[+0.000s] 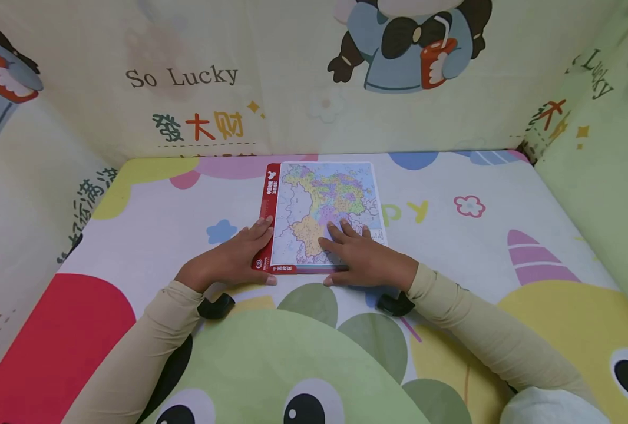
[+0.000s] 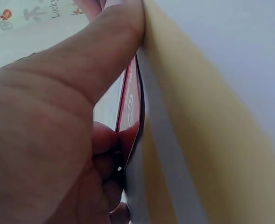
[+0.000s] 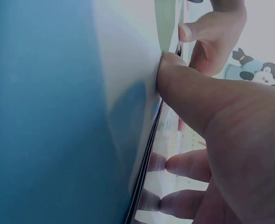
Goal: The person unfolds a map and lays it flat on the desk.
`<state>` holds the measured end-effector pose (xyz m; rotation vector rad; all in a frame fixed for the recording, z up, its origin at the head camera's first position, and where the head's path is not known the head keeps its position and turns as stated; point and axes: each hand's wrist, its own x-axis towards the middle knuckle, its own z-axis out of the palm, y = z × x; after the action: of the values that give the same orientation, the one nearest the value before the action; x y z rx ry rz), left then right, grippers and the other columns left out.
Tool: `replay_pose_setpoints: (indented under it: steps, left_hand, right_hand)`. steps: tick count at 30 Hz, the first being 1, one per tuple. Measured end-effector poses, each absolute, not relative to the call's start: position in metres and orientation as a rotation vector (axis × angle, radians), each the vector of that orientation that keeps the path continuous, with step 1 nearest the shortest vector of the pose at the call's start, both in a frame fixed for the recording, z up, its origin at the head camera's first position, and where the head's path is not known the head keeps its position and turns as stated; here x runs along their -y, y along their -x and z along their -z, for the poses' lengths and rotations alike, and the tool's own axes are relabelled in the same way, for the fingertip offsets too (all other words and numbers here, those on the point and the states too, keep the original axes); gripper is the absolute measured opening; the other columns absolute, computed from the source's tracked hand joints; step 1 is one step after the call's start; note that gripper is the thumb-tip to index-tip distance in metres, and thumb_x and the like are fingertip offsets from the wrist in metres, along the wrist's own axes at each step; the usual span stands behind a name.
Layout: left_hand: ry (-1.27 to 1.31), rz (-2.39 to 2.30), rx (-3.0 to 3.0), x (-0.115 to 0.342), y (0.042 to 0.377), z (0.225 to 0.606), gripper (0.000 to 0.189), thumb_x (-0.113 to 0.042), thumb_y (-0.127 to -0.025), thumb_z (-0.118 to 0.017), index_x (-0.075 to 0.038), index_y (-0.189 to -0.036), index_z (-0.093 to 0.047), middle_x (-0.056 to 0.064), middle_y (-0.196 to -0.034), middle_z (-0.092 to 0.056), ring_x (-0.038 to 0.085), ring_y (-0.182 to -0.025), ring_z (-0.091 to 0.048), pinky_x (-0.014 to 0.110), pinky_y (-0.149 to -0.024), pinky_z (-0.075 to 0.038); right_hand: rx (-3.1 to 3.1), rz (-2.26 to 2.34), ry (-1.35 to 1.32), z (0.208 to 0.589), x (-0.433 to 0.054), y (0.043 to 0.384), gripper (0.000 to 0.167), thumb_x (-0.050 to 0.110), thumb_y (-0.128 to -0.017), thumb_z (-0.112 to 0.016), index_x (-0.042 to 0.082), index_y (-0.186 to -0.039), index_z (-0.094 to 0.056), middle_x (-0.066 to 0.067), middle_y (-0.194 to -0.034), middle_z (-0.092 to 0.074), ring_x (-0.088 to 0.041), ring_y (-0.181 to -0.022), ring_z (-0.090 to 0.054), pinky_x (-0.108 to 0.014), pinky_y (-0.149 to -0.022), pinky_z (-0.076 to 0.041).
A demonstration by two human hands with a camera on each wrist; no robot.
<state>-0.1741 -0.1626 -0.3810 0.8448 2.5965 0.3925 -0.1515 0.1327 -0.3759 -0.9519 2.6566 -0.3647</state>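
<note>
Lying flat, the China map board [image 1: 318,207] is touched on its red strip [image 1: 269,199] by the left hand [image 1: 234,255], lower right by the right hand [image 1: 369,256], both outstretched, gripping nothing.

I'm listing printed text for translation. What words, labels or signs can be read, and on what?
"So Lucky": back curtain
"發大财": back curtain
"Lucky": right curtain
"大": right curtain
"好运满满": left curtain
"P Y": tablecloth
"中国政区": China map, bottom strip
Too small or blurred: map place names, red side-strip print, remaining curtain characters.
</note>
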Motion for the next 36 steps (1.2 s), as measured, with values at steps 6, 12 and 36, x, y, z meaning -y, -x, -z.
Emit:
replay_pose_setpoints:
  steps: [6,12,36]
  left_hand:
    - [-0.85,-0.394,-2.601,0.162,0.174,0.381,0.113,-0.052,-0.074,-0.079,-0.001,-0.154,-0.016,0.011,-0.162,-0.004,0.03,-0.148,-0.002,0.049,-0.116,-0.014]
    - [-0.868,-0.404,-2.6,0.162,0.175,0.38,0.112,-0.053,-0.075,-0.078,0.0,-0.153,-0.017,0.012,-0.162,-0.005,0.031,-0.148,-0.003,0.05,-0.116,-0.014]
    - [-0.878,-0.43,-2.601,0.163,0.176,0.382,0.113,-0.056,-0.074,-0.077,0.0,-0.153,-0.019,0.012,-0.162,-0.005,0.031,-0.147,-0.004,0.051,-0.115,-0.017]
  right_hand:
    - [-2.675,0.3,0.929,0.374,-0.126,0.152,0.075,0.051,-0.094,-0.058,0.013,-0.153,-0.033,-0.021,-0.158,-0.015,-0.045,-0.143,-0.007,-0.072,-0.104,-0.016]
    - [-2.657,0.362,0.963,0.37,-0.121,0.153,0.071,0.049,-0.095,-0.058,0.012,-0.151,-0.035,-0.023,-0.157,-0.019,-0.042,-0.144,-0.011,-0.071,-0.105,-0.019]
    - [-2.739,0.31,0.848,0.375,-0.077,0.145,0.076,0.052,-0.09,-0.063,0.009,-0.149,-0.039,-0.027,-0.152,-0.028,-0.049,-0.14,-0.018,-0.067,-0.106,-0.024]
